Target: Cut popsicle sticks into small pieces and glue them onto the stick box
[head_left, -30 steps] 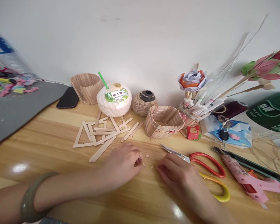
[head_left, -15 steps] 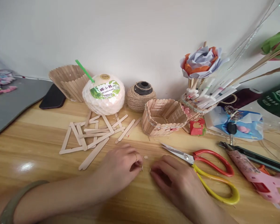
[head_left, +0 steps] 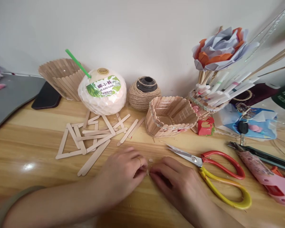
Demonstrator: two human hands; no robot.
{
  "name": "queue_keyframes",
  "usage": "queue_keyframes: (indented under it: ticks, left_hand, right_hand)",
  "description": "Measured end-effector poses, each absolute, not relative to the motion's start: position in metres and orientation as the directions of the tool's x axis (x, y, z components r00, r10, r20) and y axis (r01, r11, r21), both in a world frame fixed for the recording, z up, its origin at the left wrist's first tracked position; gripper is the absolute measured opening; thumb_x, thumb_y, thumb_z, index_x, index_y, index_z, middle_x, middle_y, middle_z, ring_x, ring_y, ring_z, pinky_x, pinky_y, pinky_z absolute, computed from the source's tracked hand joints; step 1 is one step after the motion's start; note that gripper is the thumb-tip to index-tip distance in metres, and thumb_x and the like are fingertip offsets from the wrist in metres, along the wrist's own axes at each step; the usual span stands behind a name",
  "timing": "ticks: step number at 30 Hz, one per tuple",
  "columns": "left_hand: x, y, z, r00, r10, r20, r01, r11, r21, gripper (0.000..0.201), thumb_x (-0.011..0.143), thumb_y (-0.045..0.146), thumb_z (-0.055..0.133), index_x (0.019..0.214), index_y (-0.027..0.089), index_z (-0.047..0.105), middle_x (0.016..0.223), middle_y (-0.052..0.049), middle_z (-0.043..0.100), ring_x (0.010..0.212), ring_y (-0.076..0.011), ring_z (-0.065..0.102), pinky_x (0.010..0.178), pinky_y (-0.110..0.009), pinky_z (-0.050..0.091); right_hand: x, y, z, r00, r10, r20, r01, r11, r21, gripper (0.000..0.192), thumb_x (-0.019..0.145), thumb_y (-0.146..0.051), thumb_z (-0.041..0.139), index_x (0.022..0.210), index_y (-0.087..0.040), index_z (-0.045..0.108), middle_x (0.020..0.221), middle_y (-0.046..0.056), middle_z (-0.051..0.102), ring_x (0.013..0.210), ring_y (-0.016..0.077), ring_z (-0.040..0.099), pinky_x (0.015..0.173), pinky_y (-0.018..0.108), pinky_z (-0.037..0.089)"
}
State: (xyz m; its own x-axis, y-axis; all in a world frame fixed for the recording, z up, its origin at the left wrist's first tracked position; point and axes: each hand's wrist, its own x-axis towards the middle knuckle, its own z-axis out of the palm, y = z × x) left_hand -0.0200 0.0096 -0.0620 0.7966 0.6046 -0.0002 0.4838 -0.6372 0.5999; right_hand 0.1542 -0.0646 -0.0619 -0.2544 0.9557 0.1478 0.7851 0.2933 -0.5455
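Observation:
Low over the wooden table, my left hand [head_left: 127, 167] pinches a small pale wooden piece [head_left: 147, 172] between thumb and fingers. My right hand [head_left: 178, 179] is also closed in a pinch, its fingertips meeting that piece from the right; its own tiny pale piece is mostly hidden by the fingers. Just beyond the fingertips lies a loose cut stick tip [head_left: 150, 160]. Scissors [head_left: 196, 160] with one red and one yellow handle rest beside my right hand, blades parted slightly. Several craft sticks [head_left: 95, 156] lie scattered beyond my left hand.
A craft-stick basket [head_left: 167, 126], a twine spool [head_left: 143, 96] and a wrapped coconut [head_left: 103, 95] with a green straw line the back. On the right are a pink glue gun [head_left: 261, 174], a utility knife [head_left: 268, 158] and a holder [head_left: 204, 107] of pens and paper flowers. A phone [head_left: 47, 96] lies left.
My two hands have come closer together, so the right fingertips now meet the small piece at my left fingertips. The view has shifted slightly. Scissors and sticks lie as before.

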Motion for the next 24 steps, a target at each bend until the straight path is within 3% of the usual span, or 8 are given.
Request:
queue_keyframes:
  ticks: [8, 24]
  left_hand:
    - [-0.0191, 0.0114, -0.0598, 0.814, 0.58, -0.039, 0.488, -0.645, 0.588, 0.015, 0.085, 0.016, 0.054, 0.077, 0.015, 0.066, 0.075, -0.006, 0.063, 0.079, -0.0218, 0.057, 0.07, -0.034, 0.046]
    - [-0.0195, 0.0119, -0.0636, 0.781, 0.624, 0.028, 0.472, -0.62, 0.627, 0.011, 0.08, 0.011, 0.059, 0.073, 0.017, 0.066, 0.071, -0.002, 0.064, 0.074, -0.0182, 0.058, 0.067, -0.03, 0.045]
  right_hand:
    - [0.1537, -0.0635, -0.0645, -0.23, 0.959, 0.164, 0.773, 0.282, -0.569, 0.018, 0.088, -0.014, 0.049, 0.082, -0.018, 0.065, 0.073, 0.004, 0.063, 0.064, 0.0157, 0.061, 0.057, 0.024, 0.048]
    - [0.1527, -0.0655, -0.0647, -0.192, 0.971, 0.143, 0.733, 0.239, -0.637, 0.015, 0.085, -0.013, 0.052, 0.081, -0.019, 0.066, 0.072, 0.003, 0.063, 0.063, 0.0147, 0.059, 0.054, 0.022, 0.046]
